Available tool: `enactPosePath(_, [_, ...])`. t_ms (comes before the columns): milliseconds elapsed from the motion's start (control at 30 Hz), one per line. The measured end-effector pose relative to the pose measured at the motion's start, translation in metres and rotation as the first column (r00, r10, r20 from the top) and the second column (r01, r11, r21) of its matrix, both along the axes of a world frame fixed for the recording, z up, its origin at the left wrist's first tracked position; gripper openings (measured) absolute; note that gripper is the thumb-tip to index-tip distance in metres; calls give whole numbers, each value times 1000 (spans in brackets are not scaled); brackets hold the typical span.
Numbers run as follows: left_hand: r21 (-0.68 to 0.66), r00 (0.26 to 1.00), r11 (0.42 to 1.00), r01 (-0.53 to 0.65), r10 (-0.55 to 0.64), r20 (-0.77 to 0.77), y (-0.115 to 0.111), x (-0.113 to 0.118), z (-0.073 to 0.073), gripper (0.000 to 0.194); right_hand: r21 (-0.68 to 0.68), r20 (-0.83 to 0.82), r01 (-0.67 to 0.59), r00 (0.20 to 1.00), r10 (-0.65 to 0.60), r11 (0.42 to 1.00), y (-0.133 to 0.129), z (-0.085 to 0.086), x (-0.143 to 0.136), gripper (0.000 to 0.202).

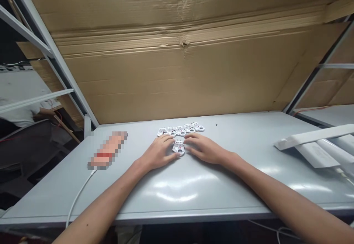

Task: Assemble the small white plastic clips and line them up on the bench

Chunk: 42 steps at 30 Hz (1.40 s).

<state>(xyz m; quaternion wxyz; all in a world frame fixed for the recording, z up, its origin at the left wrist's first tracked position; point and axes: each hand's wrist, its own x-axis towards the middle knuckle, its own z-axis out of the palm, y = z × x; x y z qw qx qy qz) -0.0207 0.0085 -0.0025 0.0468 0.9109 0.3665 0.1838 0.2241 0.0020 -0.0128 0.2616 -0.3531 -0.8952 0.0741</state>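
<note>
A small white plastic part with a ring-shaped end (178,147) lies on the grey table between my two hands. My left hand (159,152) rests on its left side, fingers spread, with the thumb tip at the ring's lower edge. From the right, my right hand (204,148) lies with fingers stretched out, their tips close to or touching the part's right side. Just beyond the fingertips, several similar white parts (180,130) stand side by side in a row. Contact between my fingertips and that row is hard to make out.
A blurred-out reddish device (109,151) with a white cable (79,192) lies at the left. White long-shaped objects (318,146) sit at the right. A tiny dark piece (216,124) is near the back. Cardboard (179,81) walls the rear, between metal frame posts (59,66).
</note>
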Motion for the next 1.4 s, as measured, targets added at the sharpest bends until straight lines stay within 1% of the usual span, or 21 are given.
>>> enactPosePath(133, [15,999,1000,24,-24,36,-1,3,1,39,10,-37,-47,998,47,999,-1,-3,-3,23])
enactPosePath(267, [-9,998,999,38,-38,53,-2,4,0,35,-19,-66,-36,997,34,999,0,-4,-6,19])
enactPosePath(400, [-36,999,999,13,-11,51,-3,4,-4,41,-57,-153,-50,987,41,997,4,-5,-10,13])
enactPosePath(467, [-45,999,999,3,0,49,-3,5,-5,43,-62,-161,-45,986,35,997,5,-6,-11,13])
enactPosePath(567, [-71,998,997,2,3,63,-3,5,-7,40,-37,-138,-35,990,30,999,6,-8,-12,15])
enactPosePath(700, [-86,996,996,-17,24,87,-3,6,-8,39,40,-133,-24,991,29,999,5,-11,-13,19])
enactPosePath(800, [-89,995,996,-10,18,94,-4,6,-7,36,37,-218,14,976,-5,999,3,-7,-13,19])
enactPosePath(867, [-89,995,996,0,8,96,-4,7,-6,35,-40,-348,46,936,-57,998,2,-2,-12,18])
enactPosePath(900, [-91,995,996,2,7,96,-4,7,-5,34,-109,-430,49,898,-92,993,3,2,-11,18])
enactPosePath(933, [-93,995,996,1,8,96,-4,7,-5,34,-197,-523,40,841,-140,980,4,5,-9,18])
enactPosePath(967, [-94,995,996,-1,10,97,-4,7,-4,34,-297,-614,12,763,-201,955,6,9,-5,19])
enactPosePath(1000, [-95,995,995,-2,11,100,-5,7,-4,34,-398,-692,-35,667,-275,917,8,12,-1,21])
enactPosePath(1067, [-96,994,995,0,10,108,-5,7,-5,35,-562,-771,-169,462,-439,810,13,17,9,22])
enactPosePath(1100, [-96,994,995,1,10,110,-5,7,-5,35,-617,-770,-234,379,-514,752,16,19,15,20])
enactPosePath(1133, [-96,994,995,1,10,111,-5,7,-5,35,-655,-753,-288,323,-573,699,19,20,20,18])
enactPosePath(1167, [-95,994,996,1,9,110,-5,7,-5,35,-682,-731,-327,293,-616,654,21,20,25,16])
enactPosePath(1233, [-95,994,995,0,10,107,-6,7,-5,34,-717,-693,-360,279,-664,597,25,18,33,14])
enactPosePath(1400, [-99,994,995,-2,12,105,-6,7,-4,35,-772,-630,-346,303,-715,533,30,14,36,24])
